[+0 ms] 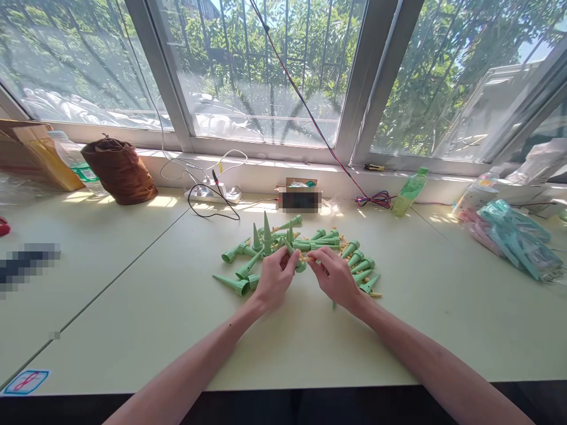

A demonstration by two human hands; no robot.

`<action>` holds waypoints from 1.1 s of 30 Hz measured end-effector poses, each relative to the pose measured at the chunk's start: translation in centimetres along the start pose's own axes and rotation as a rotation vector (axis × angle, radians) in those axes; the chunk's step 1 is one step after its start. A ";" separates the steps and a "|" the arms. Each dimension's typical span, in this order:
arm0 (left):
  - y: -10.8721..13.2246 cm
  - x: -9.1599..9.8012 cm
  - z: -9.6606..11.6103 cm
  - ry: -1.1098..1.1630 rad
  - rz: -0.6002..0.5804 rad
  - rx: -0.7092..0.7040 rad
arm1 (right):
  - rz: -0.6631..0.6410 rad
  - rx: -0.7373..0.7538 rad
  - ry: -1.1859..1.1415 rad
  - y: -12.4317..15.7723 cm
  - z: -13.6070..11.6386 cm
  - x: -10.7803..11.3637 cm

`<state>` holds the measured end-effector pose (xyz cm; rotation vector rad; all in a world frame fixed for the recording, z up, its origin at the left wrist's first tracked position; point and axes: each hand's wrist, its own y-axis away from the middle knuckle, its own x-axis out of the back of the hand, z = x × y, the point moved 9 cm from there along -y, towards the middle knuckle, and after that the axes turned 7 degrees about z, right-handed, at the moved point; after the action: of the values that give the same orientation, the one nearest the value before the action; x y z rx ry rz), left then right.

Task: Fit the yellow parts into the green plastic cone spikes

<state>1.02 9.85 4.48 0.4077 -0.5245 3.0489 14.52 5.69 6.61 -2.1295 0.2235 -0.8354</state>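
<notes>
Green plastic cone with a pointy tip and a wide round end (pixel 289 246) is up in the person's left hand (pixel 275 273), pinched between thumb and fingers. It leans: the tip goes up and a bit left, and the wide end seems to go down and right, toward the other hand. The right hand (pixel 334 274) is just beside it, on the right, and its fingertips seem to pinch a small yellow piece (pixel 303 258). That little piece is in the gap between the hands. From where I stand, I can't tell if it touches the cone. The left hand is nearer, as it has the cone.

Around the hands are lots more green plastic cones (pixel 267 236), some standing tip up, some lying down, on a smooth pale green table (pixel 177 330). Farther back, a soft brown cloth bag (pixel 119 171) sits left, and a see-through green bottle (pixel 410 192) leans right.
</notes>
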 end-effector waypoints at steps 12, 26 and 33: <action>0.1 0.0 -0.2 -0.033 0.004 -0.037 | -0.062 -0.023 -0.012 0.2 0.5 -0.6; 0.1 0.2 0.5 -0.018 0.031 -0.075 | -0.078 -0.025 -0.018 0.2 0.7 -0.9; 0.0 0.1 1.0 0.052 0.009 -0.081 | -0.087 -0.042 -0.003 0.3 1.0 -1.0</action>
<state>1.14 9.46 5.45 0.3234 -0.6463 3.0250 14.37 6.56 5.47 -2.1930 0.1485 -0.8846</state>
